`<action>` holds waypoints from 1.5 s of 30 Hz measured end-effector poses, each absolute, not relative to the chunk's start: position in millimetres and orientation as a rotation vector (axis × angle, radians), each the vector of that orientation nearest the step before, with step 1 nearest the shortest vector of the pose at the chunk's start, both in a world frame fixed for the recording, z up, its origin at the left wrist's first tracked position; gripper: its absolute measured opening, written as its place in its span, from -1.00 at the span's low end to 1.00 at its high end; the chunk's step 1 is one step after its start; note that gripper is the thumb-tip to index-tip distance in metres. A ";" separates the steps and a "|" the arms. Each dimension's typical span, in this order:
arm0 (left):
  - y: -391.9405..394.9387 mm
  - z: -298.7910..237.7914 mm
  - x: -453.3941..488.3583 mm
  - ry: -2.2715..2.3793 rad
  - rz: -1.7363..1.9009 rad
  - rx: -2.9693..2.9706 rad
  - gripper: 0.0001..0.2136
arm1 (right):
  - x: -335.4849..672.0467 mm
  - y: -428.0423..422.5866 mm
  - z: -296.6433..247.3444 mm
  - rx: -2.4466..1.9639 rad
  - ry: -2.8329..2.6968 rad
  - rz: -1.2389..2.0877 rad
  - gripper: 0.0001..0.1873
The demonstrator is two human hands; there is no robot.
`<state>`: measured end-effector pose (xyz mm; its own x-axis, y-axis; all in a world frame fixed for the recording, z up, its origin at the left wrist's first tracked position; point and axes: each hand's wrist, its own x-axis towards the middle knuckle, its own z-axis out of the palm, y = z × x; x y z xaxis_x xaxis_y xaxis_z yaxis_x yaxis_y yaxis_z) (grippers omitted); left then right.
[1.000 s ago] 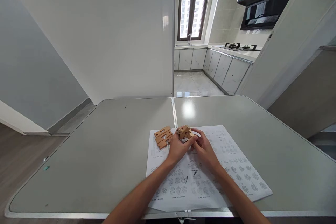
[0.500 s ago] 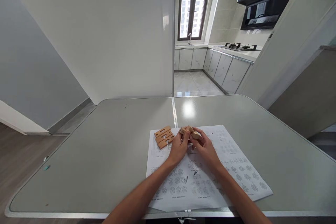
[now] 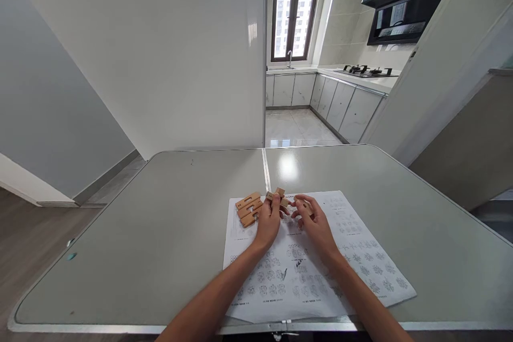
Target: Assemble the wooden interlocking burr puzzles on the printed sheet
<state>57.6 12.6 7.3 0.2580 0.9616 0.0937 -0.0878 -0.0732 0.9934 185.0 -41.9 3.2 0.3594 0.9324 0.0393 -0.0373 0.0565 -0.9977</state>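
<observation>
My left hand (image 3: pixel 268 224) is closed around a small cluster of notched wooden puzzle pieces (image 3: pixel 280 192), joined crosswise, just above the paper. To its right, my right hand (image 3: pixel 316 224) is curled, with a single wooden puzzle piece (image 3: pixel 308 207) between its fingers, partly covered by them. The two hands are a short gap apart. Beside my left hand, several flat notched wooden pieces (image 3: pixel 249 206) lie side by side on the printed sheet (image 3: pixel 288 294). That sheet, covered in small puzzle diagrams, lies under both hands.
The sheet rests on a grey folding table (image 3: pixel 132 246) with a metal rim and a central seam. A small teal bit (image 3: pixel 71 256) lies near the table's left edge. Beyond the table are a white wall panel (image 3: pixel 192 53) and a kitchen with a stove (image 3: pixel 366 71).
My hands have parted. The left hand has shifted slightly left with the wooden cluster, and the right hand has drawn away holding one piece.
</observation>
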 end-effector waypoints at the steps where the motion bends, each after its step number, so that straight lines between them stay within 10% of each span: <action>1: 11.6 7.4 57.5 0.901 1.089 1.330 -0.49 | 184.8 -41.5 1.9 -1.283 -0.955 0.931 -0.52; 45: -3.4 5.5 48.9 0.963 0.942 2.138 -0.52 | 185.6 -45.3 -3.8 -1.536 -1.203 0.577 -0.55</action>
<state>48.9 -3.4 5.5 0.4838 0.8007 0.3533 0.3707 -0.5531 0.7461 185.6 -45.3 -3.8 0.3775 0.8997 0.2191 0.3924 0.0589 -0.9179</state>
